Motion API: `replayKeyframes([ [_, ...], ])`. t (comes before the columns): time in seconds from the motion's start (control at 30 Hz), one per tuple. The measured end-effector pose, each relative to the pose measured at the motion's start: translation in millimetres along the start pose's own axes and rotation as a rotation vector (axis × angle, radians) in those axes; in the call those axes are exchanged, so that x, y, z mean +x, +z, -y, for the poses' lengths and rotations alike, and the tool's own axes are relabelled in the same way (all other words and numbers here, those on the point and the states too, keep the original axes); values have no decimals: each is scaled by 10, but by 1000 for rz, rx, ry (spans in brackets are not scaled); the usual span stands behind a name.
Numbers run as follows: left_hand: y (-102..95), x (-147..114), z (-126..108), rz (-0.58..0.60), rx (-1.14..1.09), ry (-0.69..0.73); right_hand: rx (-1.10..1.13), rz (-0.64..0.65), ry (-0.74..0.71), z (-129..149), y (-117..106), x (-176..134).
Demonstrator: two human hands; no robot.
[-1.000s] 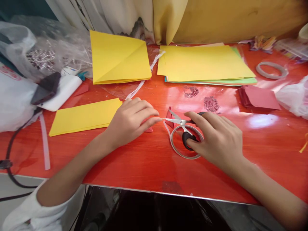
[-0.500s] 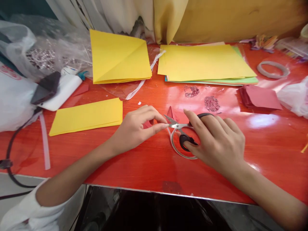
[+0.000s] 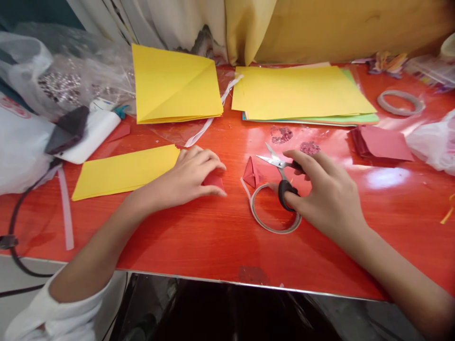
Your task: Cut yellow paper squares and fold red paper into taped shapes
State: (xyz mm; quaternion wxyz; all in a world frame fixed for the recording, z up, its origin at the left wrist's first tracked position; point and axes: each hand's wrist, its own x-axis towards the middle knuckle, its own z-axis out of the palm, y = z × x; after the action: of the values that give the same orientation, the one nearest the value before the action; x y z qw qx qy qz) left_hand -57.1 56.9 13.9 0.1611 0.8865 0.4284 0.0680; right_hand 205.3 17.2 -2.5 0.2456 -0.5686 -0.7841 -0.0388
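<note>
Pale curtain (image 3: pixel 188 19) at the back, white plastic bag (image 3: pixel 21 151) and black cable (image 3: pixel 8 242) at left, clear box (image 3: pixel 428 75) far right

Single head cam on the wearer: we look forward, steeply down on the red table (image 3: pixel 199 241), close in. We get left hand (image 3: pixel 194 177) and right hand (image 3: pixel 325 194) mid-frame, arms entering from 8 and 4 o'clock, table's near edge at 6, curtain (image 3: pixel 247 28) at 12.
</note>
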Motion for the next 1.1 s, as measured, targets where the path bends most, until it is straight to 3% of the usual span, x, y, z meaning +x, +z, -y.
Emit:
replayKeyframes([
  [0.1, 56, -4, 39, 93, 6, 28, 89, 93, 98, 36, -15, -1],
  [0.27, 59, 17, -6, 77, -85, 5, 148, 151, 162, 61, -15, -2],
  [0.37, 43, 16, -71, -75, -168, 18, 167, 167, 175, 58, -12, 4],
  [0.43, 28, 6, -107, -192, -205, 92, 175, 167, 183, 54, -13, 12],
  [0.47, 18, 0, -121, -193, -218, 145, 176, 165, 189, 49, -13, 17],
  [0.6, -46, -16, -145, 41, -230, 287, 193, 125, 217, 6, -8, 40],
  [0.77, -109, -10, -99, -47, -218, 208, 346, 102, 251, -78, 19, 59],
  [0.93, -46, 6, 1, 157, -151, 52, 771, 219, 448, -117, 26, 87],
  [1.1, 8, 23, 34, 197, -235, 20, 861, 213, 546, -86, -21, 137],
])
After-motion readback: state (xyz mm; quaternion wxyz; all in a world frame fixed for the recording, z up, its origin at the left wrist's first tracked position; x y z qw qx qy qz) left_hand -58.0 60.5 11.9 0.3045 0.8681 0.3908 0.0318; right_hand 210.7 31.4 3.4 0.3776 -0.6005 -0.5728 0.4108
